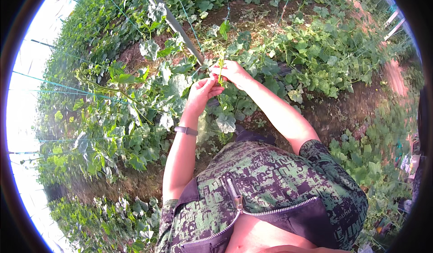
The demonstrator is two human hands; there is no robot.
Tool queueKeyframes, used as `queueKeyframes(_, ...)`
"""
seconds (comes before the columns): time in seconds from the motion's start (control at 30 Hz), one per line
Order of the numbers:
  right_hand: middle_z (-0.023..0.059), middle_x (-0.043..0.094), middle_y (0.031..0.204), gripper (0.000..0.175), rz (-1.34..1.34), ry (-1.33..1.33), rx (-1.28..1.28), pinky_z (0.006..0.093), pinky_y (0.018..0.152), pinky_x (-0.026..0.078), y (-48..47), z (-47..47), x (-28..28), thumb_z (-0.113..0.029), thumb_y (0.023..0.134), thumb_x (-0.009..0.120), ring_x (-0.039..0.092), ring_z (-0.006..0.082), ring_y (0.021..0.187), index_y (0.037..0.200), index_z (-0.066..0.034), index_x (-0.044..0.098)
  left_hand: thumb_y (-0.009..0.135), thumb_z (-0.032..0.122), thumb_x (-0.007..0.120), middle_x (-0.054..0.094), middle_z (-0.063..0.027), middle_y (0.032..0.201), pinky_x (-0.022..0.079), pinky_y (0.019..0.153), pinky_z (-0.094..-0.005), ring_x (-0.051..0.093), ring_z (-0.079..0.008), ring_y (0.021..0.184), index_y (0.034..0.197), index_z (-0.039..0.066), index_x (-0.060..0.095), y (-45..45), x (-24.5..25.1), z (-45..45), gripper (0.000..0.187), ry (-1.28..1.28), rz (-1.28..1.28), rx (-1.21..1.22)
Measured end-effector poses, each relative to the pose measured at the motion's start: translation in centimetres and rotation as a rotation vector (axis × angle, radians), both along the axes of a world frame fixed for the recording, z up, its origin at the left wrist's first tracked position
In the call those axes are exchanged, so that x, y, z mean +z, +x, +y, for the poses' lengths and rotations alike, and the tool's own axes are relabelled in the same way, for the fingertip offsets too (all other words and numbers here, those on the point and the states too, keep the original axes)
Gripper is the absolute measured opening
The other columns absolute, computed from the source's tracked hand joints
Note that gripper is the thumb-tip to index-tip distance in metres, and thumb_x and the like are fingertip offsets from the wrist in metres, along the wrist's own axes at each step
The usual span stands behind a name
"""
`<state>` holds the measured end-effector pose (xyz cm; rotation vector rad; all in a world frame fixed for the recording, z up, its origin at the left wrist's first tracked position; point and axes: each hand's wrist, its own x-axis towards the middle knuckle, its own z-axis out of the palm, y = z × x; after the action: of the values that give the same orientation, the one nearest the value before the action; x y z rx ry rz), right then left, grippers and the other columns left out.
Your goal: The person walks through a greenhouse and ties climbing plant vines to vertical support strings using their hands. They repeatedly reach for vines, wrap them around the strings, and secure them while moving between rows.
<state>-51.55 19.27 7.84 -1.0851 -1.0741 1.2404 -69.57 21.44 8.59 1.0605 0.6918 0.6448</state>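
My left hand (202, 92), with a dark band on its wrist, has thumb and forefinger pinched together by a slack loop of green twine (196, 71). The fingertips hide most of what lies between them. Against it, my right hand (233, 73) is closed around a thin yellow-green vine stem (221, 63), which runs upright across its fingers. Higher up, the taut twine (184, 11) slants down to both hands. Below them hangs a lobed vine leaf (225, 123), and broad pale-blotched leaves (177, 85) crowd the left hand.
A grey pole (176, 26) leans in from the upper left, its lower end just beyond my fingers. More green strings (72, 90) cross at the left. Leafy vine rows (314, 50) spread around, with bare soil (345, 114) between rows at the right.
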Motion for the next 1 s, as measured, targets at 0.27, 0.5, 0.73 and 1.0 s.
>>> queueKeyframes(0.27,0.0046,0.069,0.085,0.015,-0.220,-0.145,0.038,0.0219,0.062,0.045,0.2,2.2,-0.9,-0.008,0.087,0.062,0.061,0.0102,0.072,0.100,-0.0019,0.060,0.098,0.023,0.058,0.069,-0.0108,0.096,0.057,0.076,-0.0270,0.069,-0.0178,0.084,0.107,0.002,0.061,0.7,-2.0,1.5,0.023,-0.006,0.119,0.004)
queueKeyframes(0.5,0.0053,0.065,0.089,0.015,0.372,-0.347,0.089,0.0154,0.041,0.033,1.7,3.4,-1.6,-0.006,0.087,0.061,0.048,0.0024,0.058,0.101,0.0002,0.061,0.099,0.022,0.053,0.069,-0.0138,0.094,0.057,0.071,-0.0265,0.069,-0.0183,0.080,0.105,0.003,0.060,1.2,-2.5,2.2,0.021,-0.057,0.055,0.012)
queueKeyframes(0.73,0.0004,0.061,0.080,0.016,0.098,-0.314,0.081,0.0160,0.041,0.032,1.6,3.3,0.3,-0.008,0.088,0.063,0.044,0.0018,0.055,0.101,0.0011,0.064,0.100,0.025,0.051,0.069,-0.0135,0.093,0.057,0.067,-0.0253,0.069,-0.0161,0.077,0.106,0.002,0.060,0.5,-1.8,3.3,0.025,-0.055,0.071,-0.044)
queueKeyframes(1.0,-0.0006,0.062,0.072,0.017,-0.355,-0.070,0.235,0.0216,0.050,0.041,2.1,3.5,0.4,-0.013,0.092,0.062,0.050,0.0041,0.056,0.106,-0.0061,0.068,0.100,0.024,0.051,0.069,-0.0125,0.094,0.058,0.068,-0.0252,0.069,-0.0163,0.078,0.108,0.001,0.059,0.1,-1.5,4.1,0.026,-0.128,0.048,-0.022)
